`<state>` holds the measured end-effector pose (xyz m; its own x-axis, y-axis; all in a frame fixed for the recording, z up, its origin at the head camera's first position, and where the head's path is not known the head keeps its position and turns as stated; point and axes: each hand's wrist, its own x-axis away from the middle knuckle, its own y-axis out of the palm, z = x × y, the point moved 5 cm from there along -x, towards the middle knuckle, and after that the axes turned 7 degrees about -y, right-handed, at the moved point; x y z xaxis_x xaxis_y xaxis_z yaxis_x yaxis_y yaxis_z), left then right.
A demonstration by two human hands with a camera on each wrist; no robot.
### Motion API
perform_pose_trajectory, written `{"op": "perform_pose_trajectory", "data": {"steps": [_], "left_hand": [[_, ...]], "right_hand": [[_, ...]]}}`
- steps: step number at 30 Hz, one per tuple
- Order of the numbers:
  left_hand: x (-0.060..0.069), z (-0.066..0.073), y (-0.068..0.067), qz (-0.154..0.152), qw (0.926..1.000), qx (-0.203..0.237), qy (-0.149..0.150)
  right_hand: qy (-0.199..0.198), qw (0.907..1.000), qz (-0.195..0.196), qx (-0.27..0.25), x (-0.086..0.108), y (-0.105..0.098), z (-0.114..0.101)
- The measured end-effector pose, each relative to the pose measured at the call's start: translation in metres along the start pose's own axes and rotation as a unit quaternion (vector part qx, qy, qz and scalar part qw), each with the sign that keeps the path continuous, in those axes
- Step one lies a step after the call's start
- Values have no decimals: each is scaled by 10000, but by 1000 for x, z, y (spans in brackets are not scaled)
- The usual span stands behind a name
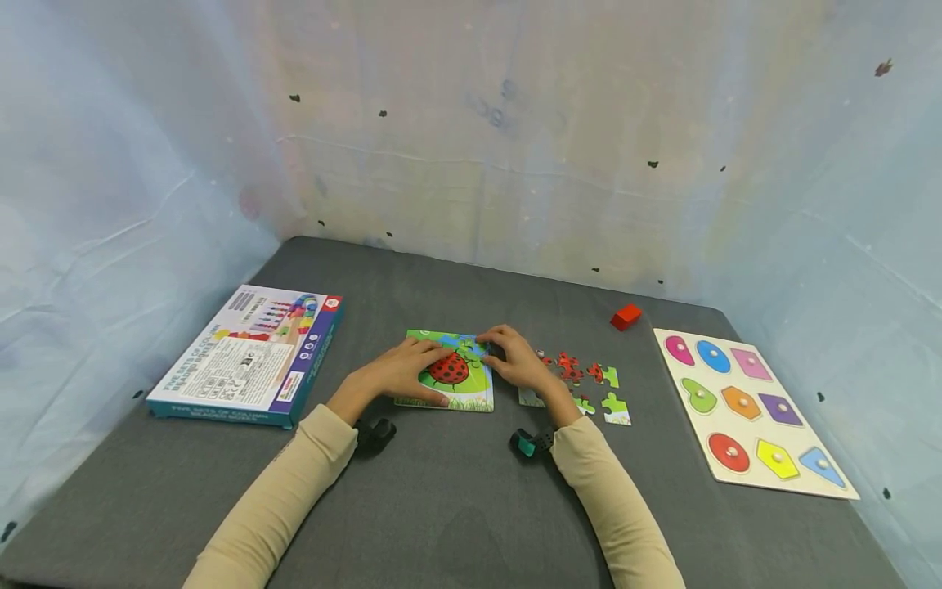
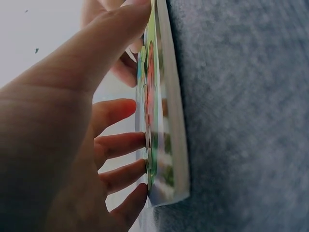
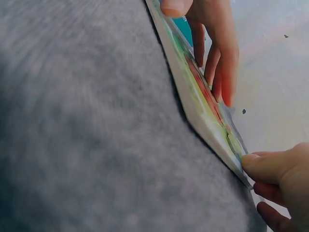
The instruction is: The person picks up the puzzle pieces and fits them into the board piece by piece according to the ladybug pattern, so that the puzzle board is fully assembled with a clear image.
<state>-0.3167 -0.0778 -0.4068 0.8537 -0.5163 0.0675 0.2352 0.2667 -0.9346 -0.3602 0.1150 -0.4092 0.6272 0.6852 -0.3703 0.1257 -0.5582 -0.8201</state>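
Ladybug jigsaw puzzle lies on the desk; the left hand rests across its left side, fingers extended, the right hand touches its far-right corner, fingers relaxed. Right of the puzzle lie jigsaw pieces and, farther off, a red block.

On the table, a puzzle lies between a box, left, and loose pieces, right, some perhaps hidden by the right forearm; behind the pieces sits a block, and far right, a board holding 9 shapes.
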Motion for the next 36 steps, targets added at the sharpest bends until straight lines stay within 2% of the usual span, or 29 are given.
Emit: {"op": "perform_pose_trajectory", "data": {"steps": [6,12,19,28,33,36], "left_hand": [[-2,2,3,-70,9994,-332,-32],[-5,4,4,36,9986,-520,22],[-8,3,5,15,9957,-887,-251],[-14,4,6,131,9941,-1022,-329],[-15,4,6,156,9939,-1038,-330],[-14,5,6,171,9938,-1062,-290]], "right_hand": [[120,9999,-32,-30,1,2,1],[242,9997,33,-5,1,2,2],[152,9999,-6,19,-4,6,2],[145,9999,-11,63,-6,7,-1],[-67,9986,-287,443,-5,5,-8],[-236,9971,-527,502,-3,3,-14]]}}
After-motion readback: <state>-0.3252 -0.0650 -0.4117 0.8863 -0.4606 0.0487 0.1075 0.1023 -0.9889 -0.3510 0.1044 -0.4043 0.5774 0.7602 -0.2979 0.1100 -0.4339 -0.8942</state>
